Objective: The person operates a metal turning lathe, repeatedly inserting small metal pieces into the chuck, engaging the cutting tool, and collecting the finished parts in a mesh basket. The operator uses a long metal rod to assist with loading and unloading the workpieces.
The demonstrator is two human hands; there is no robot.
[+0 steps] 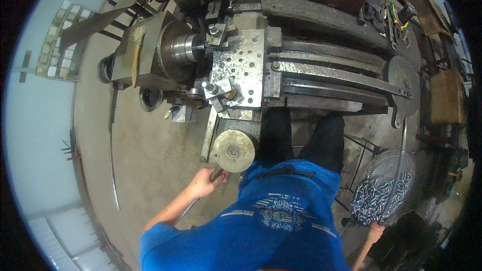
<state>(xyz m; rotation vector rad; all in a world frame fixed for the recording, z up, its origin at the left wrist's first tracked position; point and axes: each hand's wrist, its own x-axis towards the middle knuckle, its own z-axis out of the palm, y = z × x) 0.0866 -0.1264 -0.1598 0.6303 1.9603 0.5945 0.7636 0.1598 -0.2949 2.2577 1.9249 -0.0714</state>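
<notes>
Left hand [203, 183] is gripping a grey metal handwheel's [233, 149] dark edge handle [216, 173], right hand [375, 232] a long steel lever [400, 164]; slackening risks slips.

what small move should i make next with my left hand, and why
Probably a slow, slight turn of the round handwheel: your left hand is already wrapped around its handle, and the tool holder sits close to the shiny collar, so a gentle turn seems wiser than a big one. Whether anything touches there is hard to tell.
</notes>
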